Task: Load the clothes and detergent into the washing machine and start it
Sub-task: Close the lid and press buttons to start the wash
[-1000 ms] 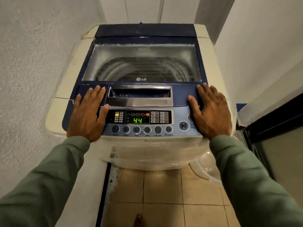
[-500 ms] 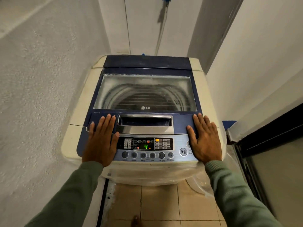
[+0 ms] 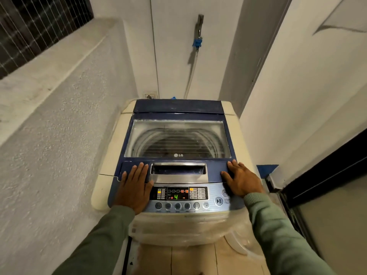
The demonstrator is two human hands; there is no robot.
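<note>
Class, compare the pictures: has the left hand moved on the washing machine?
No. The left hand stays flat, its thumb beside the display as before; only the camera's view tilted up.

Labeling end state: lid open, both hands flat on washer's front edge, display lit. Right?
No, the lid is closed, lying flat, per the head view. The left hand and right hand do lie flat on the front edge of the washer; the display is lit.

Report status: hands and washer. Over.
Left hand flat on front edge of lid, right hand flat at its right corner, both holding nothing. Lid closed, display lit, showing 4. Nothing on the lid.
</note>
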